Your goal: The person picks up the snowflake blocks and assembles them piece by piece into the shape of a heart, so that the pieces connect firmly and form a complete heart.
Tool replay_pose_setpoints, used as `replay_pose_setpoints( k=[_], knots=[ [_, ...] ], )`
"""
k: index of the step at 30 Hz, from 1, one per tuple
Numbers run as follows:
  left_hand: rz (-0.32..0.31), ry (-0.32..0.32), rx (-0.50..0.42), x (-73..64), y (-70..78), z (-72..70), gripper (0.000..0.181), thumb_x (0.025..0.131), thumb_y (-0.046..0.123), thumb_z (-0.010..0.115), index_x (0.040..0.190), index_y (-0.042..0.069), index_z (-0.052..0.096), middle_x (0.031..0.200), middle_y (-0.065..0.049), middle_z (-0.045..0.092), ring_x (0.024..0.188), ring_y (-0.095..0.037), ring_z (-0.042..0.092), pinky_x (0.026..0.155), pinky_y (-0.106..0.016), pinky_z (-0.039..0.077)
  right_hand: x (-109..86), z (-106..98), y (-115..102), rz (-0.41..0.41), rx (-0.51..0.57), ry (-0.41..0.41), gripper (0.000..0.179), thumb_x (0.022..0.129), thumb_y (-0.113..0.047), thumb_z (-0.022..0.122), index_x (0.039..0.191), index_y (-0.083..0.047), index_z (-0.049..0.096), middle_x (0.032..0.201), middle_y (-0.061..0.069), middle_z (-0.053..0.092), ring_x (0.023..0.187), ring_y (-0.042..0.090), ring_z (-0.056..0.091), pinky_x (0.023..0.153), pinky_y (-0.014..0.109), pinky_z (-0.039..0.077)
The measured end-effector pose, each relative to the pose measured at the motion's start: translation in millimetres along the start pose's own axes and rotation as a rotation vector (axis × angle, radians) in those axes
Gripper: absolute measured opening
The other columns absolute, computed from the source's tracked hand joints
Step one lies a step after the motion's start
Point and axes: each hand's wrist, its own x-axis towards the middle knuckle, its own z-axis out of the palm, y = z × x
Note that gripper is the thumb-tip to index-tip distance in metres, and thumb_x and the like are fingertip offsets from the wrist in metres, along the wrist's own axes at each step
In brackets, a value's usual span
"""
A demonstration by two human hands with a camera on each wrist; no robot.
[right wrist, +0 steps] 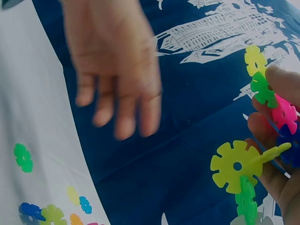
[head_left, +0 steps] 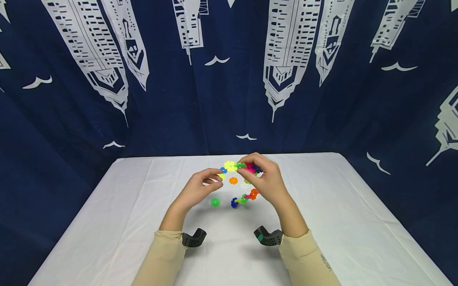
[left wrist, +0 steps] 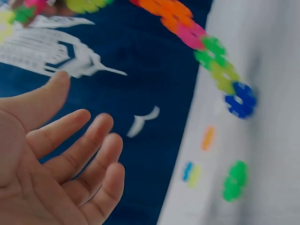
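My right hand (head_left: 266, 180) pinches a chain of slotted, flower-shaped plastic discs between thumb and fingers. In the right wrist view its thumb lies against a green disc (right wrist: 264, 89), with a yellow disc (right wrist: 255, 60) at the chain's free end and a pink disc (right wrist: 284, 112) beside the fingers. The chain curves down past orange discs (left wrist: 177, 18) to a dark blue disc (left wrist: 241, 100) at its other end. My left hand (head_left: 200, 188) hovers left of the chain, holding nothing, its fingers loosely bent (left wrist: 89, 164).
On the white-covered table (head_left: 143, 222) lie a loose green disc (head_left: 215, 202), an orange disc (head_left: 233, 180), and a blue disc (left wrist: 187, 171) next to a yellow one (left wrist: 194, 176). A navy curtain (head_left: 229, 99) with white building prints hangs behind the table.
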Motion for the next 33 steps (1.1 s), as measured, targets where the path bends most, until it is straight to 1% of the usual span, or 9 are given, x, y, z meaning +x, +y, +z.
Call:
replay_pose_setpoints(
  k=[3,7,12,15,18,21,23,28,33],
  knots=[
    [-0.027,0.002,0.072,5.4,-17.7,3.3,0.039,0.091,0.017,0.073,0.129,0.014,0.065,0.117,-0.01,0.071,0.101,-0.019,0.065,0.083,-0.031,0.053,0.0,-1,-1,0.006,0.003,0.003,0.014,0.086,-0.005,0.077,0.098,-0.007,0.071,0.092,0.005,0.071,0.077,0.009,0.06,0.071,0.019,0.053],
    [-0.073,-0.018,0.129,8.7,-34.6,7.0,0.042,0.089,0.016,0.074,0.129,0.009,0.065,0.121,-0.014,0.07,0.101,-0.021,0.065,0.083,-0.033,0.053,-0.3,-1,-4,0.014,0.021,0.018,0.017,0.085,-0.003,0.078,0.099,-0.006,0.07,0.092,0.006,0.071,0.075,0.01,0.062,0.069,0.019,0.054],
    [-0.122,-0.056,0.151,9.7,-48.8,9.8,0.043,0.087,0.015,0.077,0.127,0.008,0.066,0.122,-0.012,0.069,0.104,-0.022,0.062,0.088,-0.038,0.053,-0.5,1,-8,0.02,0.06,0.037,0.018,0.084,-0.001,0.077,0.1,-0.005,0.068,0.091,0.008,0.071,0.074,0.011,0.061,0.068,0.02,0.054],
    [-0.127,-0.087,0.2,10.4,-55.9,11.4,0.042,0.084,0.014,0.08,0.124,0.009,0.068,0.121,-0.009,0.07,0.105,-0.022,0.061,0.093,-0.039,0.051,-0.2,2,-11,0.01,0.091,0.036,0.018,0.085,0.001,0.075,0.1,-0.004,0.068,0.091,0.01,0.07,0.075,0.011,0.06,0.069,0.02,0.054],
    [-0.126,-0.109,0.263,10.7,-60.9,13.3,0.042,0.081,0.011,0.081,0.122,0.008,0.07,0.119,-0.007,0.07,0.104,-0.021,0.06,0.096,-0.041,0.049,0.2,2,-13,-0.005,0.105,0.03,0.019,0.084,0.004,0.075,0.1,-0.003,0.068,0.091,0.011,0.07,0.075,0.011,0.06,0.069,0.019,0.054],
    [-0.126,-0.106,0.304,10.5,-64.0,15.8,0.042,0.079,0.008,0.082,0.12,0.008,0.071,0.114,-0.005,0.068,0.101,-0.019,0.059,0.095,-0.041,0.05,0.6,1,-13,-0.011,0.099,0.025,0.019,0.084,0.004,0.075,0.1,-0.002,0.068,0.091,0.011,0.071,0.076,0.011,0.06,0.07,0.018,0.054],
    [-0.125,-0.1,0.329,10.6,-65.9,17.9,0.039,0.079,0.006,0.082,0.117,0.007,0.073,0.109,-0.005,0.065,0.098,-0.018,0.057,0.092,-0.04,0.05,0.6,1,-13,-0.002,0.089,0.019,0.019,0.084,0.003,0.075,0.1,-0.003,0.068,0.092,0.011,0.071,0.077,0.011,0.061,0.072,0.018,0.054],
    [-0.105,-0.087,0.383,11.2,-67.8,22.1,0.027,0.078,0.003,0.082,0.104,0.007,0.077,0.1,-0.005,0.061,0.09,-0.017,0.055,0.083,-0.034,0.049,-0.1,0,-10,0.04,0.054,-0.003,0.019,0.085,0.0,0.076,0.103,-0.004,0.069,0.092,0.009,0.071,0.079,0.011,0.062,0.074,0.019,0.055],
    [-0.123,-0.084,0.39,11.3,-68.5,23.8,0.022,0.079,0.003,0.082,0.099,0.01,0.075,0.093,-0.004,0.057,0.084,-0.016,0.051,0.076,-0.03,0.045,-1.9,-1,-6,0.066,0.05,-0.037,0.022,0.085,-0.002,0.076,0.105,-0.006,0.069,0.095,0.009,0.071,0.08,0.012,0.062,0.075,0.02,0.055]
  ],
)
